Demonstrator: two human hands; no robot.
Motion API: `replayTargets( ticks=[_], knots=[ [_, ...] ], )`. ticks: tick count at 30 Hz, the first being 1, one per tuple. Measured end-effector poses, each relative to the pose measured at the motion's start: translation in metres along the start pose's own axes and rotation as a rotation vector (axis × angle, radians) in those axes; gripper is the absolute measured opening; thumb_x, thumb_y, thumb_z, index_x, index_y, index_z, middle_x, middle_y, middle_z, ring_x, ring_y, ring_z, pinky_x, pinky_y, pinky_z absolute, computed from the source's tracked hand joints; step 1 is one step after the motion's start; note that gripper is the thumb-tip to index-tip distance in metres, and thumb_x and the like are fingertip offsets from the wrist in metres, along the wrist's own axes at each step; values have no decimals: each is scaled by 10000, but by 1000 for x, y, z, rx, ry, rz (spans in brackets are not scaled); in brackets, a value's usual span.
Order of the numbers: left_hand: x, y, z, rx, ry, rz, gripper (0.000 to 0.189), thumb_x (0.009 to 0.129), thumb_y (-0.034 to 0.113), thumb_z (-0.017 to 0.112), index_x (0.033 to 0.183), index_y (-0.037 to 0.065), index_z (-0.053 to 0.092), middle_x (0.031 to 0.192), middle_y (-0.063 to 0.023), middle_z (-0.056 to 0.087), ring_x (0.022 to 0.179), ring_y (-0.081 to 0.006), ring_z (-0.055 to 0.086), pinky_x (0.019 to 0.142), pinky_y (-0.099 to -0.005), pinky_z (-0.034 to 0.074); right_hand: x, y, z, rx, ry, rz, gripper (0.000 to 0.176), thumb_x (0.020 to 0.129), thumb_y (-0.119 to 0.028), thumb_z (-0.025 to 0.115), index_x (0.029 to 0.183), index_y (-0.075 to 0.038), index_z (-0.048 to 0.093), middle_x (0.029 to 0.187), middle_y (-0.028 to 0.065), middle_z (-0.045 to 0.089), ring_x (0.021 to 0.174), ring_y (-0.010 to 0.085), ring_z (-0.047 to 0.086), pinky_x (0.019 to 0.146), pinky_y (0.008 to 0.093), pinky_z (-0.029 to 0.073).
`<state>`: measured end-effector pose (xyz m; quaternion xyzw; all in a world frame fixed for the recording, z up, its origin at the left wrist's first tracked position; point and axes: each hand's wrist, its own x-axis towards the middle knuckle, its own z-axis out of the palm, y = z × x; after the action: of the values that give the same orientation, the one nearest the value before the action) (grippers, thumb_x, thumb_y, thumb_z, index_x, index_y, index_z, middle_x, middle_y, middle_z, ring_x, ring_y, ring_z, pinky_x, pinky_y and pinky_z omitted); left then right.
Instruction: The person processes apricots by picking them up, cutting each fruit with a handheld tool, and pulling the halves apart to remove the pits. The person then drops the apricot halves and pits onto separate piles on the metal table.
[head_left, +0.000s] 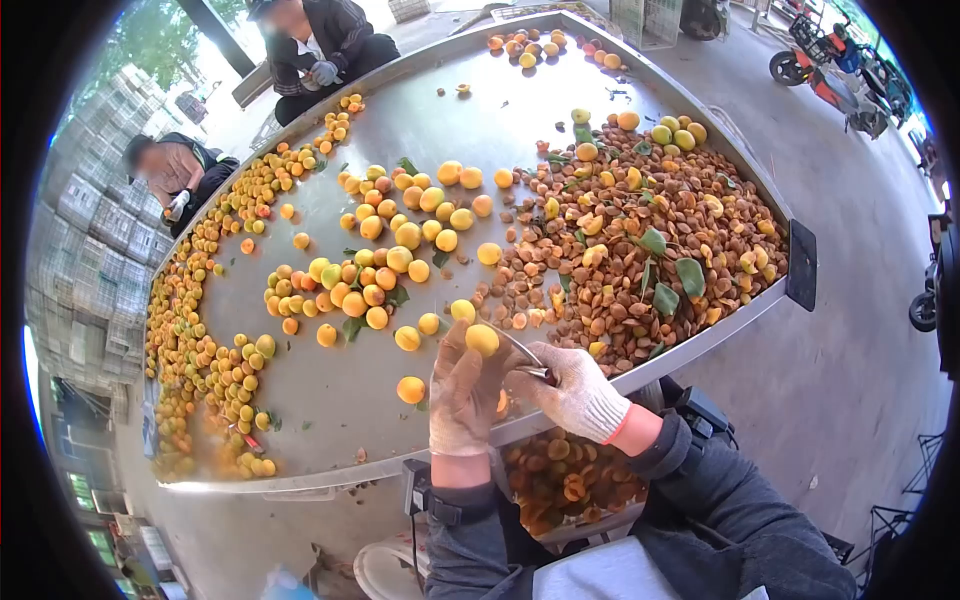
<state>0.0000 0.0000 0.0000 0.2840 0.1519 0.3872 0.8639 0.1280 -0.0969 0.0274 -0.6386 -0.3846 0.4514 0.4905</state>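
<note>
Apricot (482,340), one, held in your closed left fingers above the table (340,420). Metal tool (541,373), one, gripped firmly in your gloved right hand (582,397), near those fingers; a slip off round skin could nick the left glove (457,405).

The handle of the metal tool (543,373) is hidden inside my right hand (578,392). Haze blurs the apricots (198,435) at the table's (335,440) near left corner.
</note>
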Motion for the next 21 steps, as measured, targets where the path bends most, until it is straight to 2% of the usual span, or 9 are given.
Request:
replayTargets(
  ticks=[2,3,9,11,15,17,21],
  knots=[
    [-1,-4,2,13,25,7,478,892,134,636,1328,37,466,1172,-115,580,1092,-286,582,904,-420,508,-1,-3,-1,-45,-4,-16,305,858,-149,646,1143,-42,632,878,55,677,736,110,597,708,255,482],
    [-5,18,2,67,31,3,478,892,134,636,1328,37,466,1172,-115,580,1092,-286,582,904,-420,508,1,-11,15,7,-9,-32,305,858,-149,646,1143,-42,632,878,55,677,736,110,597,708,255,482],
    [-10,10,6,-10,89,-66,389,885,135,650,1246,28,550,1030,-100,652,958,-287,640,865,-405,526,-4,-3,14,-164,-17,-151,404,847,-147,640,1229,-37,572,860,146,677,743,177,652,695,306,510],
    [-10,5,0,-27,107,-93,364,879,136,659,1215,23,579,985,-94,668,936,-278,649,862,-400,527,-4,-2,12,-226,14,-180,439,840,-150,640,1258,-47,553,868,179,676,777,229,675,706,316,516],
    [-11,-1,3,6,108,-27,371,872,135,669,1214,22,581,997,-91,666,937,-266,650,865,-394,523,-6,-2,9,-170,22,-155,438,837,-141,636,1256,-44,553,882,194,673,788,255,678,704,320,516],
    [-11,-4,6,12,128,-13,384,863,140,683,1210,10,581,996,-97,666,924,-261,653,864,-391,522,-6,2,8,-241,47,-197,438,836,-122,619,1262,-46,550,872,200,668,776,271,676,701,332,514],
    [-16,-4,20,94,153,11,399,845,90,696,1213,-9,578,1007,-94,664,917,-232,654,844,-359,532,-6,3,6,-279,33,-149,391,832,-113,606,1215,-37,576,847,197,664,773,279,674,694,345,508]
  ],
)
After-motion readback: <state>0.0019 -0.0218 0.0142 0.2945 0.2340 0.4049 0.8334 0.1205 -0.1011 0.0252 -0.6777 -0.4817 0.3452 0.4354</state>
